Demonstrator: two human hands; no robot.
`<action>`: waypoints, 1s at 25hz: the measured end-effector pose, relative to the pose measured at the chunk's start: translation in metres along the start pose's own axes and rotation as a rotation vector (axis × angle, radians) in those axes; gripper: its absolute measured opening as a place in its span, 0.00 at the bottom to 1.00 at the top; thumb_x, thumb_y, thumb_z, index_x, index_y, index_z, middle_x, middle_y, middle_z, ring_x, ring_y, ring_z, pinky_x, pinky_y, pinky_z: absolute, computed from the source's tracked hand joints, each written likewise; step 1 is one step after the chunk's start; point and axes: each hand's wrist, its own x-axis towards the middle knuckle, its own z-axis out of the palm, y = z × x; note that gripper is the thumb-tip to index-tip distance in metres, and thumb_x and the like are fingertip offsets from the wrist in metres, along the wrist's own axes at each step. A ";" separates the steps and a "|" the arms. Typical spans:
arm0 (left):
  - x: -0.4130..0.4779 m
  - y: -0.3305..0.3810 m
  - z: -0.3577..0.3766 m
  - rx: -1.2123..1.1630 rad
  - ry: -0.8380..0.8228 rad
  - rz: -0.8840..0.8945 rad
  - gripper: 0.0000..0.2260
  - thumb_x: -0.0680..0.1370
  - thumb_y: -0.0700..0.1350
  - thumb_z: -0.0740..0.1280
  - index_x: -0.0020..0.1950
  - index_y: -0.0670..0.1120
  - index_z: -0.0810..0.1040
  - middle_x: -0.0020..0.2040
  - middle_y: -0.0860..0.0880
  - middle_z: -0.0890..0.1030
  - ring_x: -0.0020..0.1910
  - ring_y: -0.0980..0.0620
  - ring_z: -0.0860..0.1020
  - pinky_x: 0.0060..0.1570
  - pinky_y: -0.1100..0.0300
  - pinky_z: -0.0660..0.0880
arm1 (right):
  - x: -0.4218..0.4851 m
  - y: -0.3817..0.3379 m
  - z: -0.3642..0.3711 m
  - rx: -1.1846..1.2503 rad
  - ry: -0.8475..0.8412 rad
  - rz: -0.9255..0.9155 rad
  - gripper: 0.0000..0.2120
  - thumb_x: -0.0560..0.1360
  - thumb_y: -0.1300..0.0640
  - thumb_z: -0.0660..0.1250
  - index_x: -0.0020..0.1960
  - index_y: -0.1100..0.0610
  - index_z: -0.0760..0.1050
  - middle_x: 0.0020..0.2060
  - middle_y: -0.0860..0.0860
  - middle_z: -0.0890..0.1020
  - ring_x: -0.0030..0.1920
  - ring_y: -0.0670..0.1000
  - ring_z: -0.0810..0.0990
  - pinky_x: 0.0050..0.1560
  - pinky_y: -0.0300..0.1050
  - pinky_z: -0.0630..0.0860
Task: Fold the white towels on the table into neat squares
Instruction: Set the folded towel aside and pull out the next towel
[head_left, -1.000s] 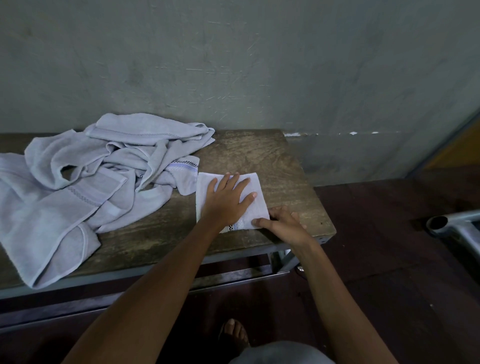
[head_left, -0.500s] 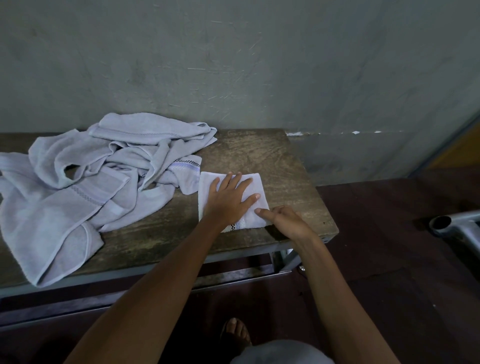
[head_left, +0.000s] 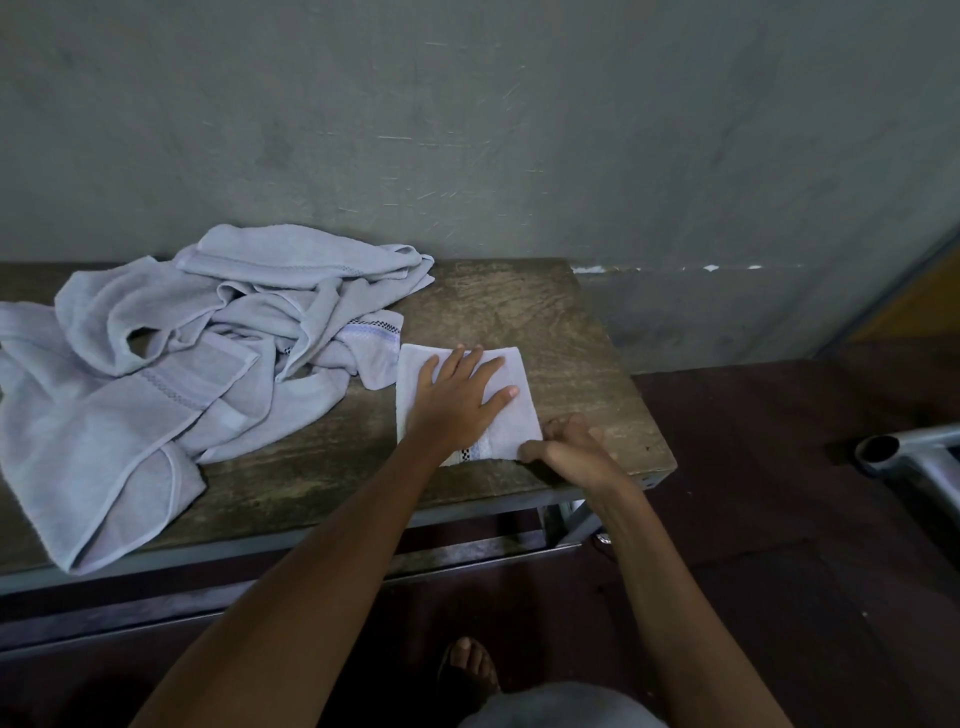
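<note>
a wooden table (head_left: 519, 312) carries a heap of crumpled white towels (head_left: 182, 364) on its left. the folded towel (head_left: 514, 426) lies near the right front edge. the left hand (head_left: 457, 400) presses it flat, fingers spread. the right hand (head_left: 566, 447) pinches its near right corner.

Soft terry-cloth towels (head_left: 171, 374) – worn, matt wooden table (head_left: 545, 312).

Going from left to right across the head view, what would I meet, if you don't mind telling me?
The towel pile, folded towel, right hand, then the metal tube at the far right.
</note>
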 end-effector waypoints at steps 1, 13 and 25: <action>0.000 0.000 0.000 0.007 -0.001 -0.001 0.25 0.79 0.62 0.50 0.74 0.56 0.59 0.77 0.53 0.57 0.76 0.52 0.50 0.73 0.48 0.44 | -0.002 0.001 0.000 -0.024 0.007 -0.002 0.11 0.59 0.41 0.69 0.35 0.46 0.79 0.55 0.51 0.75 0.62 0.55 0.70 0.66 0.58 0.65; 0.001 0.002 0.005 0.077 0.009 -0.009 0.26 0.79 0.62 0.50 0.75 0.55 0.57 0.77 0.50 0.57 0.77 0.50 0.50 0.72 0.46 0.44 | 0.009 0.009 0.003 0.162 -0.004 -0.083 0.17 0.67 0.39 0.69 0.45 0.51 0.82 0.50 0.49 0.82 0.59 0.52 0.76 0.65 0.53 0.70; 0.001 0.000 0.007 0.066 0.056 -0.002 0.25 0.79 0.62 0.50 0.74 0.56 0.59 0.76 0.51 0.59 0.76 0.51 0.52 0.72 0.47 0.44 | 0.004 0.007 -0.004 -0.082 -0.002 -0.026 0.19 0.60 0.37 0.68 0.29 0.53 0.72 0.36 0.49 0.77 0.46 0.51 0.74 0.47 0.49 0.70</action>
